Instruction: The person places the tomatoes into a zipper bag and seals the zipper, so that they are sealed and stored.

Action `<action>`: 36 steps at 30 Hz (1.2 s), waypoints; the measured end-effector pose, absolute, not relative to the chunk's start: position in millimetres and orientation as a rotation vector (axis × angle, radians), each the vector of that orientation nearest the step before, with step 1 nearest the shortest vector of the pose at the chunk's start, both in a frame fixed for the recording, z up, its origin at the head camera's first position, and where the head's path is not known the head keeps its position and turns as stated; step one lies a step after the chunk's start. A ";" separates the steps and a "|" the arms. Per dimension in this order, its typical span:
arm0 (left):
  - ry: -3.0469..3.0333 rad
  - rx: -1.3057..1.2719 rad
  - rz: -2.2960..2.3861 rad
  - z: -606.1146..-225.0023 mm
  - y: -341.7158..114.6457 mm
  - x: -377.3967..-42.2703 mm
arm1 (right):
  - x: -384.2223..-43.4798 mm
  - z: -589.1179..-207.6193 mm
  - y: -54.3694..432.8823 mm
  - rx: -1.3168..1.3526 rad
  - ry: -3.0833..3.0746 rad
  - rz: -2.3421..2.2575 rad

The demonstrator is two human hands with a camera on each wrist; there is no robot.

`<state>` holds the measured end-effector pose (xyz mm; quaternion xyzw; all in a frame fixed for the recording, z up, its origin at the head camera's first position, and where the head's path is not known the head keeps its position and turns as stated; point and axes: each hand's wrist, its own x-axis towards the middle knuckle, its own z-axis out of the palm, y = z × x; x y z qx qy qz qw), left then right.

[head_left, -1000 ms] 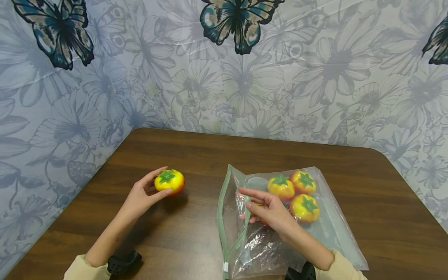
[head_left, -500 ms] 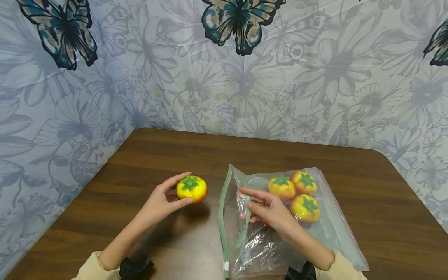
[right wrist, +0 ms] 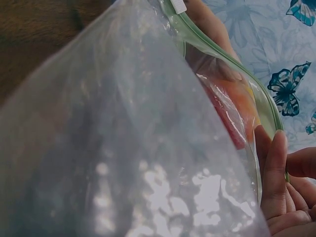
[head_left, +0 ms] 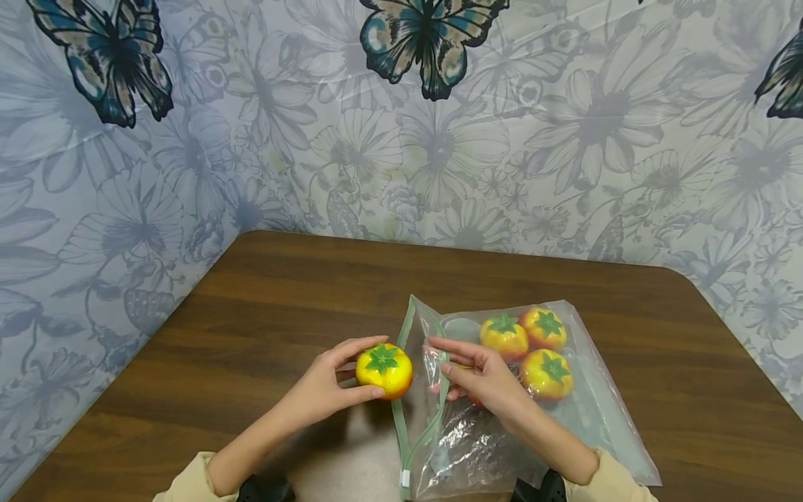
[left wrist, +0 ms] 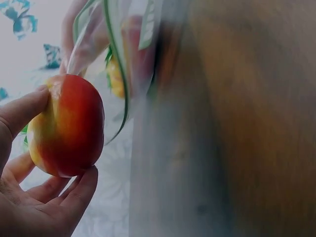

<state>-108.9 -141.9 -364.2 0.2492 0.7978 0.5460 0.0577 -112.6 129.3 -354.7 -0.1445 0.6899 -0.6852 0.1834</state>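
Observation:
In the head view my left hand (head_left: 323,387) grips a yellow-and-red tomato (head_left: 390,373) with a green star-shaped top, thumb on the near side and fingers on the far side. The tomato overlaps the green-edged mouth of a clear zip bag (head_left: 596,425). My right hand (head_left: 486,382) pinches the upper lip of that mouth between thumb and fingers, holding it apart from the lower lip. Inside the bag lie several similar tomatoes (head_left: 546,374), one partly hidden behind my right hand. The left wrist view shows the held tomato's red underside (left wrist: 74,128).
The bag lies on a brown wooden table (head_left: 326,279), its mouth facing left. A white slider (head_left: 404,479) sits at the near end of the green zip. Behind the table hangs a flower-patterned cloth (head_left: 439,153) with butterflies.
My left hand has carried the tomato rightward and nearer to me, from the table's left part to the bag's mouth. My right hand and the bag have stayed in place.

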 end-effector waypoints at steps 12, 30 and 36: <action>2.456 0.826 1.559 -376.2 -123.0 -109.0 | -113.3 -354.3 129.6 -0.394 1.979 -1.901; 2.523 0.944 1.393 -383.7 -110.3 -113.0 | -113.1 -354.4 129.9 -0.399 1.972 -1.880; 2.503 0.956 1.369 -387.0 -102.6 -114.8 | -112.7 -354.9 129.4 -0.402 1.952 -1.890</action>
